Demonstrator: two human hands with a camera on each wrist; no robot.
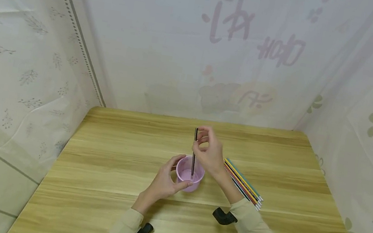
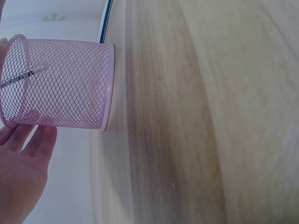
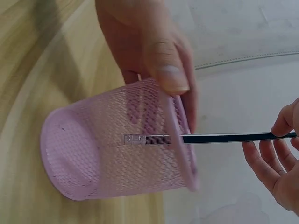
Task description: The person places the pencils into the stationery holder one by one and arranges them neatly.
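Observation:
A pink mesh pen holder [image 1: 192,187] stands on the table, its open top facing up. My left hand [image 1: 164,182] grips it from the left side, with the thumb at the near rim and fingers round the far side. Above it, my right hand [image 1: 211,153] pinches a dark pencil with light stripes [image 3: 219,138] near its upper end. The pencil points down, and its ferrule end is inside the holder, visible through the mesh [image 2: 70,84] in the left wrist view. Part of the right hand is cut off in the right wrist view.
Several coloured pencils [image 1: 243,183] lie in a loose bunch on the wooden table [image 1: 99,159], to the right of the holder and partly behind the right forearm. Printed fabric curtains [image 1: 168,48] enclose the table's back and sides. Black straps [image 1: 224,217] sit at the wrists.

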